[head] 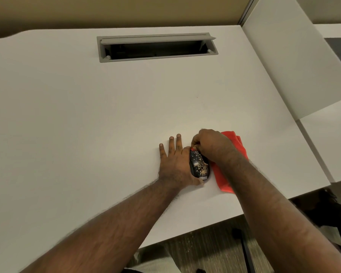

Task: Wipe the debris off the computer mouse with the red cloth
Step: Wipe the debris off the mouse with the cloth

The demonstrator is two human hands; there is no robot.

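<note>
- A smooth, matte off-white desk (pixel 87 119) fills most of the frame, with a rounded corner at the upper left and a tan wall behind it along the top.
- Set into the desk at upper centre is a long grey plastic cable tray (pixel 157 47), rectangular, its flap lid tipped open; the inside is dark and I cannot tell what it holds.
- A white divider panel (pixel 295 71) with a curved lower corner stands along the desk's right side.
- Striped carpet (pixel 211 247) shows below the desk's front edge at the bottom.
- The computer mouse (pixel 199 166) sits on the desk just right of centre, low in the frame: black, glossy, oval, sprinkled with fine tan crumbs, a small label at its near end.
- The left hand (pixel 174 162) lies flat on the desk against the mouse's left side, fingers straight and spread, thumb tucked along the near end.
- The right hand (pixel 211 146) is curled over the mouse's far end, fingers clenched around a bunch of the red cloth (pixel 234 152).
- The cloth is soft and crumpled, trailing on the desk right of the mouse, under the right forearm.
</note>
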